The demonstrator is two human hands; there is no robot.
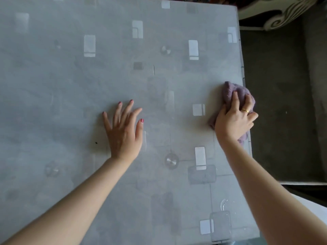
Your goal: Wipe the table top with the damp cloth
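A grey table top (70,85) with pale rectangle and circle patterns fills most of the head view. My right hand (233,117) grips a bunched purple cloth (230,89) and presses it on the table at its right edge; part of the cloth hangs over that edge. My left hand (123,128) lies flat on the table near the middle, fingers spread and straight, holding nothing. A gold ring sits on one right finger.
A dark grey carpeted floor (276,103) lies beyond the table's right edge. A carved cream piece of furniture (276,13) stands at the top right. A small dark speck (96,143) sits on the table left of my left hand.
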